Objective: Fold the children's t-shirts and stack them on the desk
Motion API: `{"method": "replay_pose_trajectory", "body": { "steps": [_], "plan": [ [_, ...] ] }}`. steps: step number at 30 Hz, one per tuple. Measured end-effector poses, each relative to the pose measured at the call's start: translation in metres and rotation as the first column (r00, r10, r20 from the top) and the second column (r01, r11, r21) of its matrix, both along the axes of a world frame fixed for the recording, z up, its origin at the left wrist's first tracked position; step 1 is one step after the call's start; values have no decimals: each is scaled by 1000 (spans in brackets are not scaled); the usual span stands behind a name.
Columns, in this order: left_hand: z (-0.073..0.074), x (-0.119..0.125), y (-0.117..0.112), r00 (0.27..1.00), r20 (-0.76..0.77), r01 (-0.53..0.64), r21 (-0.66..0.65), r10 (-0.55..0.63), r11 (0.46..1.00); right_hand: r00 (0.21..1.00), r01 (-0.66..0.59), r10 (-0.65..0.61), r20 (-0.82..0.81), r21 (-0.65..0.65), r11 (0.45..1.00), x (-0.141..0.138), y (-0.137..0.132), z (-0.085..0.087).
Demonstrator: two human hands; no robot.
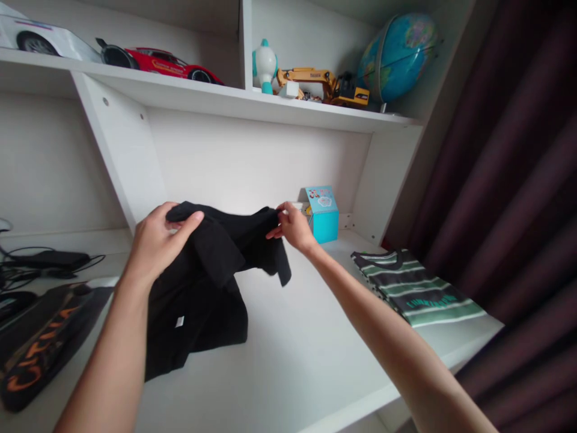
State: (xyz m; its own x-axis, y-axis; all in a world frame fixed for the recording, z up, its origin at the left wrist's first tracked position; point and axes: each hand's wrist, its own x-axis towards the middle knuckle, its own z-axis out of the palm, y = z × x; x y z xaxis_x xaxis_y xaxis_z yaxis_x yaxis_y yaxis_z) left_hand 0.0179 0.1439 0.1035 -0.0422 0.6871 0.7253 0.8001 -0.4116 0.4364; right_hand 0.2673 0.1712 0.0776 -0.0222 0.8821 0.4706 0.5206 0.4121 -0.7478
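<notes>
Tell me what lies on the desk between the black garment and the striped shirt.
Nothing: the head view shows bare white desk between the black garment and the folded striped shirt.

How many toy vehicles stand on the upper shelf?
3: a white car at the far left, cut by the frame edge; a red car beside it; a yellow excavator in the right compartment, next to the globe. More may lie outside the picture.

The white toy car [40, 37] is cut off at the left edge; print on the blue box [323, 213] is too small to read.
</notes>
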Motion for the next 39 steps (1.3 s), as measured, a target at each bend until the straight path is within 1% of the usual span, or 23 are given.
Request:
{"method": "replay_pose_trajectory", "body": {
  "steps": [2, 3, 4, 6, 8, 10, 12, 13, 15, 16, 17, 19, 20, 24, 25, 27, 28, 29, 32, 33, 34, 36, 39],
  "plan": [
    [11, 15, 11, 999, -29, -23, 66, 25, 998, 992, 109, -117, 36, 181, 977, 12, -4, 33],
    [16, 21, 17, 1000, -24, -8, 102, 11, 995, 978, 164, -195, 70, 312, 936, 18, -8, 47],
    [20, 26, 22, 1000, -25, 0, 131, 3, 991, 955, 204, -279, 105, 451, 869, 25, -13, 59],
    [25, 29, 28, 999, -8, 39, 186, -38, 982, 895, 228, -425, 136, 680, 697, 38, -28, 77],
    [27, 26, 23, 996, 11, 85, 218, -89, 972, 849, 245, -519, 99, 795, 554, 53, -50, 88],
    [29, 17, 7, 987, 37, 143, 215, -155, 966, 800, 300, -599, 18, 854, 426, 67, -77, 93],
    [32, 9, -16, 966, 107, 211, 203, -236, 956, 754, 337, -657, -25, 873, 353, 77, -103, 95],
    [34, 7, -27, 949, 152, 246, 193, -276, 950, 740, 337, -672, -16, 874, 350, 80, -114, 95],
    [35, 12, -46, 903, 203, 361, 119, -379, 925, 735, 305, -676, 52, 865, 398, 79, -125, 93],
    [32, 21, -51, 875, 191, 448, 31, -445, 893, 736, 280, -670, 96, 857, 431, 76, -126, 91],
    [25, 33, -55, 837, 165, 538, -79, -521, 839, 738, 257, -661, 136, 849, 462, 72, -124, 89],
    [-2, 66, -56, 737, 117, 660, -336, -665, 672, 739, 222, -646, 194, 835, 504, 64, -115, 84],
    [-21, 84, -55, 699, 94, 678, -400, -709, 616, 741, 214, -640, 205, 831, 514, 61, -109, 82],
    [-99, 143, -47, 582, 112, 721, -530, -805, 447, 745, 243, -648, 159, 840, 485, 62, -99, 78],
    [-112, 152, -45, 569, 156, 737, -531, -807, 418, 742, 254, -655, 144, 844, 473, 64, -100, 78],
    [-126, 163, -39, 558, 269, 778, -500, -785, 382, 737, 265, -663, 128, 849, 458, 70, -105, 79],
    [-128, 167, -35, 537, 345, 807, -477, -770, 349, 736, 269, -667, 120, 852, 450, 72, -108, 80],
    [-127, 169, -31, 492, 436, 845, -448, -754, 292, 734, 273, -670, 111, 855, 441, 74, -112, 81],
    [-118, 171, -20, 285, 709, 933, -359, -645, 18, 729, 282, -680, 76, 872, 400, 79, -122, 84],
    [-115, 170, -18, 242, 771, 939, -339, -589, -59, 726, 283, -684, 64, 880, 383, 81, -125, 85],
    [-112, 169, -17, 221, 813, 938, -329, -538, -112, 722, 283, -690, 56, 886, 368, 82, -127, 85],
    [-107, 166, -19, 211, 856, 929, -326, -472, -176, 715, 290, -698, 38, 892, 346, 86, -132, 85],
    [-99, 159, -23, 178, 891, 933, -288, -418, -216, 722, 298, -691, 33, 887, 354, 90, -137, 84]
  ]
}}
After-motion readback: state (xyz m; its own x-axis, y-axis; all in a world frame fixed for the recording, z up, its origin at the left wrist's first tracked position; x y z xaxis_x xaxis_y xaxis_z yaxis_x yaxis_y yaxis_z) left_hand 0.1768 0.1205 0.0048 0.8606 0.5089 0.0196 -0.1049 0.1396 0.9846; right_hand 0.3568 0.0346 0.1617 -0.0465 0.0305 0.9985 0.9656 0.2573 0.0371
